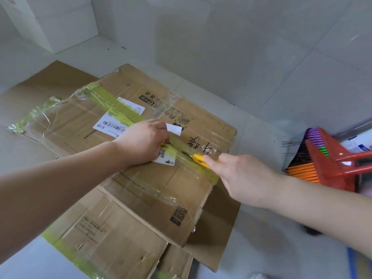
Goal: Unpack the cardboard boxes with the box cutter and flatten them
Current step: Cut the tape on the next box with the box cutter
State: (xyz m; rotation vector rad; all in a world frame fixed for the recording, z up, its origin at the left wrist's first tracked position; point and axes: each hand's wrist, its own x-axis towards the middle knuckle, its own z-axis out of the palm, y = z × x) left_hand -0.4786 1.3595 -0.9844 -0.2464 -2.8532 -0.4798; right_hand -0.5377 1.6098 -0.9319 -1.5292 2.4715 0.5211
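Note:
A brown cardboard box (181, 184) lies on the floor on top of other flattened cardboard (112, 234). A strip of yellow-green tape (124, 112) runs along its top seam, over white shipping labels. My right hand (239, 178) grips a yellow box cutter (199, 159), whose tip sits on the taped seam. My left hand (144, 142) presses down on the box just left of the cutter, fingers curled at the seam beside a white label (174, 128). The blade itself is hidden.
A white box (50, 23) stands at the back left on the pale tiled floor (261, 67). A red broom with orange, purple and green bristles (330, 164) lies at the right, close to my right forearm. Another flat sheet (56, 77) lies behind the box.

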